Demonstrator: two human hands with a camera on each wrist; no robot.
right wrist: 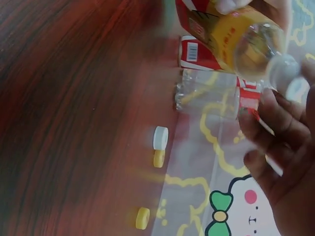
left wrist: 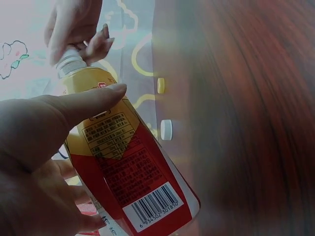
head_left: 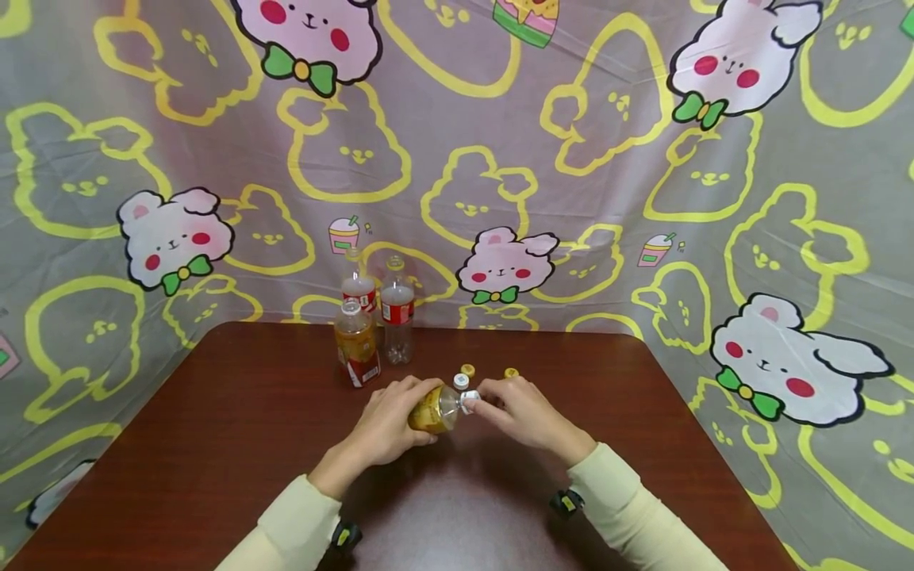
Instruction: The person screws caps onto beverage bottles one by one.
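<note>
My left hand [head_left: 391,422] grips a plastic bottle [head_left: 431,410] around its body, thumb across the label. The label [left wrist: 142,167] is yellow above and red below, with a barcode near the base. The bottle lies tilted over the table, its neck pointing right. At that neck, my right hand [head_left: 520,408] pinches a white cap [head_left: 470,401] between thumb and forefinger. The other right fingers [right wrist: 266,125] are bent loosely beside the neck. In the left wrist view, the right hand partly hides the cap.
Behind the left hand stand a similar yellow-and-red bottle [head_left: 357,346] and two clear bottles with red labels, one nearer [head_left: 397,311] and one farther back [head_left: 359,289]. A white cap [head_left: 460,381] and two yellow caps, one left [head_left: 467,369] and one right [head_left: 511,372], lie on the brown table [head_left: 214,444].
</note>
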